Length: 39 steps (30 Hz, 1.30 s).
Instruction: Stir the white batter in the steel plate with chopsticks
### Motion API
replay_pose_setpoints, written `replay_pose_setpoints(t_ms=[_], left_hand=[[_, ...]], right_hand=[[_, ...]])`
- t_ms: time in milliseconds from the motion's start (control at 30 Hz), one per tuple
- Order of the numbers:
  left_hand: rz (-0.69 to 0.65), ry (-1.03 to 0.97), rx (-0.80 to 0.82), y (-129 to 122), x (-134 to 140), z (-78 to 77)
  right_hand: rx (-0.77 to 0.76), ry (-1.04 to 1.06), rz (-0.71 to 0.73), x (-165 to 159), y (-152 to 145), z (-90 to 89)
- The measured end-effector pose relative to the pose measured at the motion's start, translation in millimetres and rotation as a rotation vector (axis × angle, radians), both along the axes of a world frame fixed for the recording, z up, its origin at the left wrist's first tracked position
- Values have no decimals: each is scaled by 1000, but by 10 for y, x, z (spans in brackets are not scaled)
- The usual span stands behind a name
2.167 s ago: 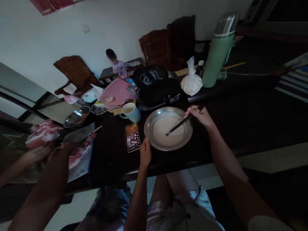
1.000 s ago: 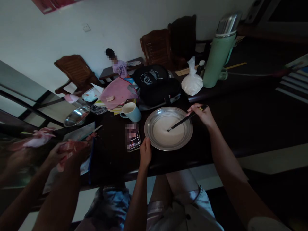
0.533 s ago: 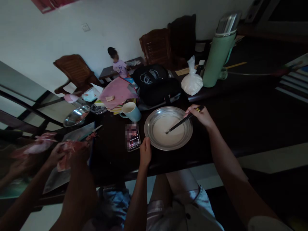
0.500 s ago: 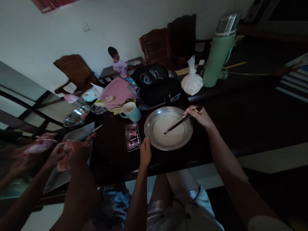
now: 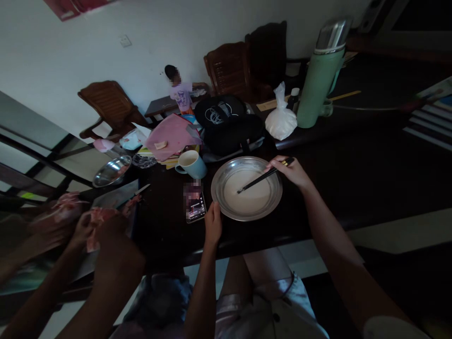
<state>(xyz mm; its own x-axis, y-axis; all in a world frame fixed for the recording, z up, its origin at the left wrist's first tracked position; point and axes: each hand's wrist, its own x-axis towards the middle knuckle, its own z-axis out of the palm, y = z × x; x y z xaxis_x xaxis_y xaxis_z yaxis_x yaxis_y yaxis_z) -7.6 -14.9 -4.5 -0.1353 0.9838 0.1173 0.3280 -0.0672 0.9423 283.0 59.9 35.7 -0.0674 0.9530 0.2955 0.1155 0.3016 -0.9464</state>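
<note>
A wide metal basin (image 5: 219, 176) stands on the dark table and holds a pale, milky mixture (image 5: 247, 200). My right hand (image 5: 291, 172) is closed around a pair of dark chopsticks (image 5: 261, 178), whose tips dip into the mixture left of its middle. At the basin's lower left rim, my left hand (image 5: 213, 221) grips the edge with its fingers. Just left of that hand lies a phone (image 5: 195, 207) with its screen lit. Behind the phone stands a light blue mug (image 5: 194, 165).
On the left, a co-worker's hands (image 5: 84, 226) handle raw meat (image 5: 102, 215) over a board with a knife (image 5: 141, 189). A metal bowl (image 5: 113, 170), black case (image 5: 229, 132), knotted bag of white powder (image 5: 281, 120) and green thermos (image 5: 318, 84) stand farther back. A child (image 5: 181, 94) stands beyond.
The chopstick tips have shifted slightly left within the mixture. My left hand stays on the rim. The co-worker's hands and meat have moved a little, and the child has moved right.
</note>
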Motion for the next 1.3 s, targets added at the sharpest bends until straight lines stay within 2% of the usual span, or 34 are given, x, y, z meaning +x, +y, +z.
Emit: replay_pose_setpoints(t_ms=[100,167,367,567,767,967,1167,1300], left_hand=[[-11,0,5,-3,2,-3],[-15,14,3,-3,-2,-13],[-15,25,1,6,-13,-34],[-19,18,-2,7,-14,-43],[-14,12,7,12,-14,-33],[-15,22,4,5,-11,-39],[-7,5,0,-1,-1,-9],[3,6,-4,4,12,9]], right_hand=[[24,23,-131,36,10,8],[11,40,-170,58,9,12],[12,-7,33,-6,-4,2],[33,43,-138,52,3,14],[-10,0,23,2,-9,11],[21,44,-141,41,5,14],[-8,-9,29,1,-2,2],[34,15,-87,20,3,19]])
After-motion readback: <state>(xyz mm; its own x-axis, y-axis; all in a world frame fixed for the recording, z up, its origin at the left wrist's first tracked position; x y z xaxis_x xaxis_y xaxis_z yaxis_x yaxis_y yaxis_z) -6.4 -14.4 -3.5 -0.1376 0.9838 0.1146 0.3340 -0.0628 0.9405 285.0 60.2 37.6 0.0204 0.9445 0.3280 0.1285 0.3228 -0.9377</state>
